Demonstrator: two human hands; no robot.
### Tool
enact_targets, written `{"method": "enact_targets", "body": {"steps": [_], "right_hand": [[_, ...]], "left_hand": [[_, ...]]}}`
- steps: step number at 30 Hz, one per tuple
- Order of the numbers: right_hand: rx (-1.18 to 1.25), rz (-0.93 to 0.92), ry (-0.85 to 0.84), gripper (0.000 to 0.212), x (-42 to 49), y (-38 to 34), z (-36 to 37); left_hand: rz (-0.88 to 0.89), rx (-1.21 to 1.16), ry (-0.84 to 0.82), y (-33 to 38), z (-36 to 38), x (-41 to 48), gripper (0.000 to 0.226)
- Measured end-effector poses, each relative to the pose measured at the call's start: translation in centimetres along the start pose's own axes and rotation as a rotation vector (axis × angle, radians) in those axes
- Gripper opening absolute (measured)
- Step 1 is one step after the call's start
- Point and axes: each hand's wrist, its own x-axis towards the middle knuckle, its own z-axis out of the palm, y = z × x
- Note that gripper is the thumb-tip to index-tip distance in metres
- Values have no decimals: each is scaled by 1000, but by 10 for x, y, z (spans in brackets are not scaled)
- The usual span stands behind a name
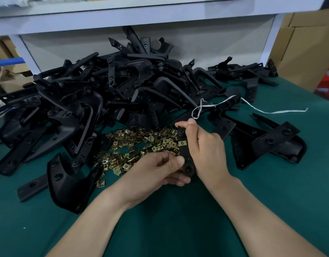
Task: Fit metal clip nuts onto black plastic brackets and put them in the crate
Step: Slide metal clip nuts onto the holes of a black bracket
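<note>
Green matting covers the workbench (160,229), which runs under a white shelf (123,17), with cardboard boxes (304,49) stacked off to the right. A big tangled heap of black plastic brackets (123,86) fills the far half of the bench, and a loose white string (224,102) trails over its right side. Just in front of the heap lies a scatter of brass-coloured clip nuts (134,145).

Over the near edge of that scatter, both hands hold one narrow bracket (184,153) roughly upright. The right hand (208,151) grasps its upper part, thumb and fingertips pinching the top end. The left hand (156,171) is curled round the lower end, thumb pressed on the bracket's face. One fitted clip nut (182,143) sits clipped across the bracket's middle, between the two grips.
</note>
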Motion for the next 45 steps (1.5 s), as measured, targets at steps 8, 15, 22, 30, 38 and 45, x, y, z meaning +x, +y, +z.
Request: {"method": "enact_targets", "body": {"steps": [8,15,22,30,38,45], "right_hand": [[-191,-42,-8,60,1,0,3],[-137,-50,-102,63,0,4,4],[-54,-7,-242,55,1,10,4],[133,141,-87,61,1,12,4],[139,145,-49,62,0,10,4],[102,111,-22,64,-2,5,2]], "left_hand": [[-18,-7,17,-1,0,1,34],[-35,57,2,0,-3,0,20],[-48,158,-57,1,-4,0,18],[1,-91,-82,-3,-11,3,40],[38,-96,-126,-9,-16,5,24],[71,-72,-103,-14,-16,6,32]]}}
